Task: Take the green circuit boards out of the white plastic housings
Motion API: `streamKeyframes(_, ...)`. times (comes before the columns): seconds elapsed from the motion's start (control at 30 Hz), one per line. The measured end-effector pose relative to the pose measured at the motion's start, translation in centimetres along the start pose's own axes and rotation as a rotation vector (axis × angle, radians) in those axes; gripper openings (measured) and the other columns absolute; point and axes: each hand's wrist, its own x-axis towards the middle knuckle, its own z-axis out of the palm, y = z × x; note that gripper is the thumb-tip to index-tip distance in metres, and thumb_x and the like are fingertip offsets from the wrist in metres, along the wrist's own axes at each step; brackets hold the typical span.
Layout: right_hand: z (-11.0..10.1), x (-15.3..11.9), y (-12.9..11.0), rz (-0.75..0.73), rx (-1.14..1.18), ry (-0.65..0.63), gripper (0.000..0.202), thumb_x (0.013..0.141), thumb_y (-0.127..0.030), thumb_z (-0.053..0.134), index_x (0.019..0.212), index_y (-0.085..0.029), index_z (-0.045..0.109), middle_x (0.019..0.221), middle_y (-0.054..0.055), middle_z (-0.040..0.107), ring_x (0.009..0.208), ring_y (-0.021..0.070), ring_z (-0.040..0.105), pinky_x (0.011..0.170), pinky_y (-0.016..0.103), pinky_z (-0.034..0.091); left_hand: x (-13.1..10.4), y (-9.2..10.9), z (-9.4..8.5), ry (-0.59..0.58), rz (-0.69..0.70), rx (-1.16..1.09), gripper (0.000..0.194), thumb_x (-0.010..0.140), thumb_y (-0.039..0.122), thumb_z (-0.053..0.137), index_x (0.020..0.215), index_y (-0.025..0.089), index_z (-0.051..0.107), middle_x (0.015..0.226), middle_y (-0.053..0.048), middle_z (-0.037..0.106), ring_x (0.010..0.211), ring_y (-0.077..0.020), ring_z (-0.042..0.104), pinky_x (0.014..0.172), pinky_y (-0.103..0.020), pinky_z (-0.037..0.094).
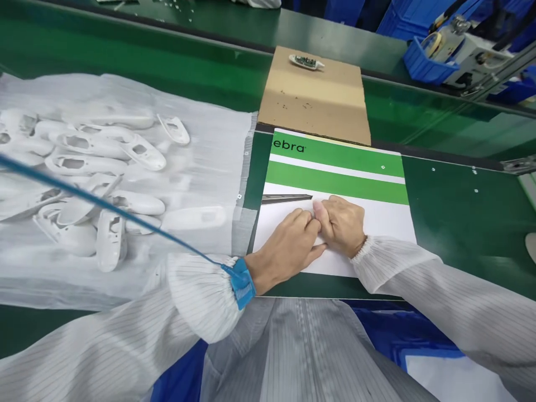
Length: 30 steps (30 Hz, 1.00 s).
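Note:
My left hand (288,245) and my right hand (341,223) meet over the lower part of a white and green printed sheet (335,173). The fingers of both are curled and pressed together. Whatever lies between them is hidden or too small to make out. Just beyond my left hand, a thin dark metal tool (287,198), like tweezers, lies on the sheet. A blue wrist strap (243,283) with a blue cord circles my left wrist.
White plastic shells (111,240) lie piled on a translucent bag (201,167) at left. Behind the sheet, a cardboard piece (314,100) carries a shell with a circuit board (305,62). A blue bin (427,64) stands at back right. The blue cord crosses the left side.

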Motion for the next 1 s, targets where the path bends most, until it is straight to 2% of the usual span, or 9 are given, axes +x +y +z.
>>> streamKeyframes(0.17,-0.3,0.0,0.0,0.021,-0.020,0.003,0.047,0.102,-0.030,0.034,0.057,-0.021,0.047,0.056,0.003,0.052,0.058,0.0139,0.043,0.057,0.032,0.027,0.4,0.6,-0.5,0.010,0.048,0.060,0.021,0.090,0.028,0.060,0.100,0.010,0.057,0.089,-0.009,0.058,0.089,-0.0243,0.054,0.083,-0.038,0.049)
streamKeyframes(0.23,-0.1,0.2,-0.2,0.069,0.003,-0.027,0.051,0.103,-0.033,0.030,0.056,-0.021,0.047,0.056,0.004,0.053,0.058,0.0146,0.045,0.057,0.032,0.028,0.4,1.0,-0.7,-0.023,0.057,0.137,0.019,0.093,0.025,0.055,0.103,0.010,0.057,0.089,-0.009,0.058,0.088,-0.0250,0.053,0.080,-0.039,0.048)
streamKeyframes(0.37,-1.0,0.8,-0.4,0.333,0.215,-0.179,0.058,0.103,-0.044,0.030,0.057,-0.019,0.056,0.062,0.004,0.061,0.065,0.0151,0.056,0.068,0.032,0.040,-0.2,0.9,-1.1,-0.165,0.138,0.291,0.022,0.099,0.017,0.040,0.107,0.006,0.057,0.090,-0.012,0.060,0.083,-0.0248,0.053,0.074,-0.038,0.045)
streamKeyframes(0.43,-2.7,0.7,-0.3,0.530,0.457,-0.258,0.053,0.100,-0.051,0.038,0.071,-0.020,0.068,0.079,0.005,0.069,0.077,0.0164,0.063,0.078,0.032,0.045,-0.4,0.4,-1.6,-0.163,0.079,0.214,0.024,0.101,0.020,0.038,0.110,0.006,0.055,0.095,-0.013,0.060,0.088,-0.0251,0.054,0.076,-0.039,0.046)
streamKeyframes(0.5,-4.6,0.1,-0.1,0.706,0.754,-0.334,0.047,0.098,-0.056,0.043,0.091,-0.021,0.074,0.096,0.005,0.072,0.084,0.0175,0.065,0.081,0.032,0.048,-0.6,-0.1,-2.3,-0.128,-0.050,0.013,0.023,0.102,0.025,0.040,0.113,0.010,0.053,0.098,-0.011,0.060,0.092,-0.0236,0.054,0.079,-0.037,0.048)
streamKeyframes(0.6,-6.7,-1.3,-0.1,0.886,1.050,-0.396,0.044,0.095,-0.057,0.048,0.107,-0.023,0.074,0.100,0.005,0.071,0.084,0.0164,0.064,0.080,0.032,0.051,-0.7,-0.5,-3.5,-0.158,-0.225,-0.263,0.018,0.102,0.025,0.041,0.111,0.015,0.053,0.096,-0.006,0.061,0.090,-0.0198,0.055,0.076,-0.032,0.048)
streamKeyframes(0.77,-6.9,-2.4,-0.7,0.983,1.160,-0.330,0.038,0.093,-0.052,0.055,0.110,-0.023,0.075,0.098,0.005,0.070,0.087,0.0155,0.063,0.091,0.034,0.051,-0.7,-0.1,-4.2,-0.227,-0.336,-0.372,0.018,0.102,0.023,0.042,0.109,0.017,0.056,0.097,-0.005,0.062,0.091,-0.0199,0.055,0.077,-0.033,0.046)
streamKeyframes(1.0,-6.8,-2.8,-0.7,1.015,1.213,-0.297,0.039,0.092,-0.053,0.057,0.109,-0.022,0.074,0.098,0.005,0.068,0.087,0.0149,0.061,0.093,0.034,0.052,-0.7,0.5,-3.9,-0.217,-0.334,-0.368,0.023,0.102,0.026,0.041,0.116,0.017,0.056,0.102,-0.006,0.064,0.094,-0.0200,0.057,0.080,-0.033,0.048)
